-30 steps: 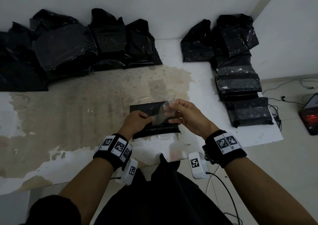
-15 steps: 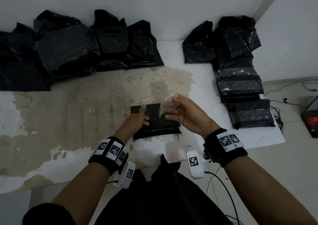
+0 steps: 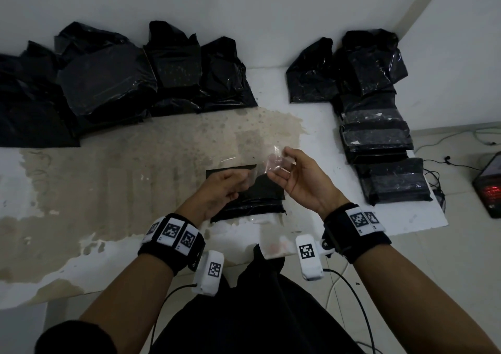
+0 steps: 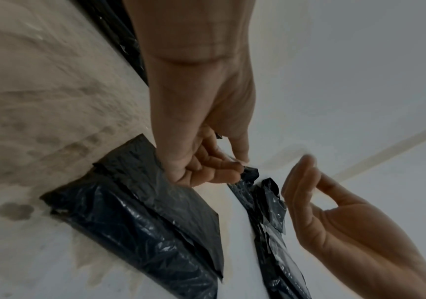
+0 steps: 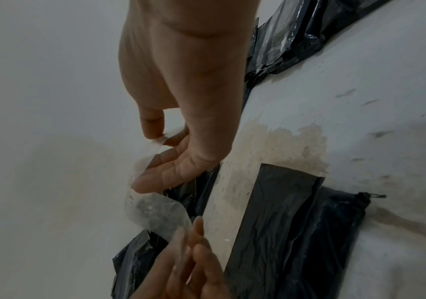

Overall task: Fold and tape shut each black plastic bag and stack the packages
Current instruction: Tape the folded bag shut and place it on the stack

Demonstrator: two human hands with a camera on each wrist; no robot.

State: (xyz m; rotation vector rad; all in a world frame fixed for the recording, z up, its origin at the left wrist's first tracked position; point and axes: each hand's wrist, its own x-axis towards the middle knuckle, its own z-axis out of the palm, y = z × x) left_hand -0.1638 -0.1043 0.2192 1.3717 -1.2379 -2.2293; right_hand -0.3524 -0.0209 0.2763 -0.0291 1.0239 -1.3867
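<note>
Pinched between both hands, a strip of clear tape (image 3: 267, 168) stretches above a folded black bag (image 3: 254, 196) lying on the worn white table (image 3: 135, 164); the left hand (image 3: 219, 191) and right hand (image 3: 301, 180) each grip one end. Finished packages (image 3: 379, 147) sit stacked at right.

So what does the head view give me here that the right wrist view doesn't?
Head view only: the stack of taped packages at the table's right edge, the unfolded bags against the wall, both wristbands.

Right wrist only: the clear tape curling, close up, from right hand to left hand.

Both: the folded bag on the table, hands above it.
</note>
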